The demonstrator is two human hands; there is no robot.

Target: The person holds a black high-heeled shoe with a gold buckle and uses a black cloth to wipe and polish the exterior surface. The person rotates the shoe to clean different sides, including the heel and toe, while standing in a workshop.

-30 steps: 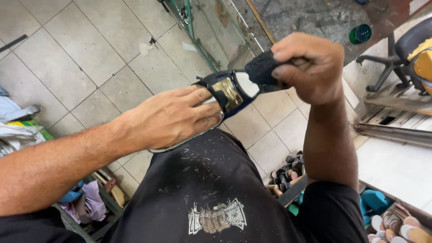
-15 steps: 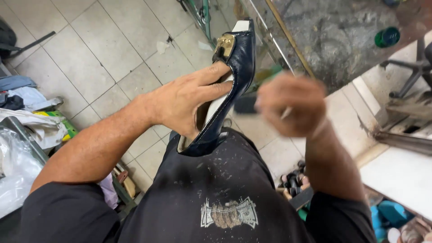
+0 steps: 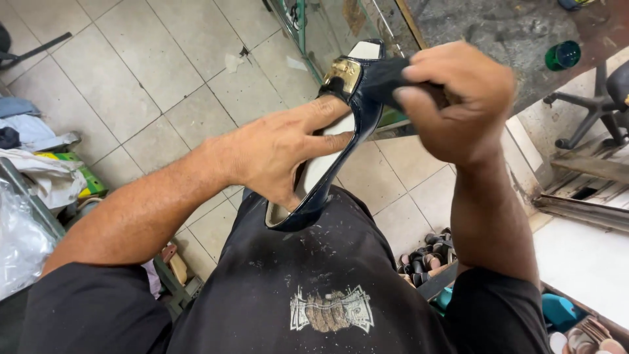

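apron [image 3: 314, 282]: black, dusty, under the shoe's heel end | shoe [image 3: 341, 137]: glossy navy patent, pale insole, gold buckle, toe up over the lap | left hand [image 3: 275, 147]: fingers inside, gripping shoe | right hand [image 3: 458, 98]: clenched on black cloth [image 3: 386, 78] at the toe | risk: slick patent may slip; hard rubbing could catch the buckle

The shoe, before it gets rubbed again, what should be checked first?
1. Left hand holding the dark blue shoe firmly, fingers inside it: ok.
2. Shoe's heel end propped on the black apron: ok.
3. Right hand gripping the black cloth: ok.
4. Cloth touching the toe beside the gold buckle: ok.
5. Polish on the cloth: cannot tell.
6. Shoe already shiny all over: cannot tell, the far side is hidden.
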